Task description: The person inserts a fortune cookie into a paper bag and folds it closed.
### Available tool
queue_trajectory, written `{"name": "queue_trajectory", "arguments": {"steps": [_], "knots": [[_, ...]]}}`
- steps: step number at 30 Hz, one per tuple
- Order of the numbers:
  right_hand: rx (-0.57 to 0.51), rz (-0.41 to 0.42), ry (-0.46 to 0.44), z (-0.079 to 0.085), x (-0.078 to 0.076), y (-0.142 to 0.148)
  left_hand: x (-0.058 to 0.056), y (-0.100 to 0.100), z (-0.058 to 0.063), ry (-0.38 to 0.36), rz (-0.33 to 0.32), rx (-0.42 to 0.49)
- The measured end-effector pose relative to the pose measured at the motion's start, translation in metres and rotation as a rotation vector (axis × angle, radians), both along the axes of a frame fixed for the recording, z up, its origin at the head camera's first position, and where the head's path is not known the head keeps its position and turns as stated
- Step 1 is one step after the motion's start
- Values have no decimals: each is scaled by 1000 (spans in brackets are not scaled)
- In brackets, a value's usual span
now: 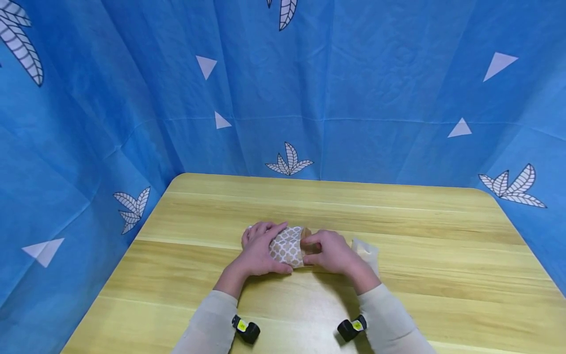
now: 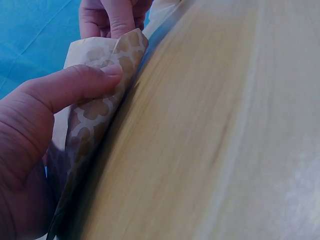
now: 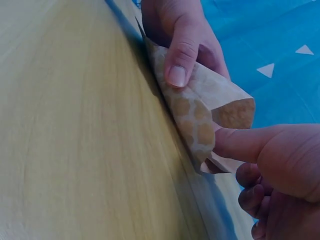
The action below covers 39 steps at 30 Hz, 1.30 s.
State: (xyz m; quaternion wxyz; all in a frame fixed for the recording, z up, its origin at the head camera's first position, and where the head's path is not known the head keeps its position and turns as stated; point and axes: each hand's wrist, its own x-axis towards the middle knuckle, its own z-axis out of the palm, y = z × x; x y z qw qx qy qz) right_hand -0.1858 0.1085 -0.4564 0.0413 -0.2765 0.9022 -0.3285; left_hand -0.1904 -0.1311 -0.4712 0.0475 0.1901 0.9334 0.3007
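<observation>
A tan paper bag with a white lattice pattern lies on its side, its mouth spread wide toward the right. My left hand grips the bag's body from the left, thumb along the near face, fingers over the far side. In the right wrist view the left thumb presses flat on the patterned paper. My right hand is at the mouth, with its thumb reaching inside the opening. The other visible fingers of that hand are curled below the rim. The paper hides the right fingertips, so what they touch inside cannot be seen.
A small translucent packet with something pale in it lies just right of my right wrist. The wooden table has a blue patterned curtain behind it and at its sides. A black wrist camera sits by each sleeve.
</observation>
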Motion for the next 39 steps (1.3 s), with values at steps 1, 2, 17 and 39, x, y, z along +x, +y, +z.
{"name": "queue_trajectory", "arguments": {"steps": [1, 2, 17, 39], "knots": [[2, 0, 2, 0, 0, 0, 0, 0, 0, -1, 0, 0], [3, -2, -1, 0, 1, -1, 0, 0, 0, -1, -1, -1], [34, -180, 0, 26, 17, 41, 0, -1, 0, 22, -8, 19], [54, -261, -69, 22, 44, 130, 0, 0, -2, 16, -3, 5]]}}
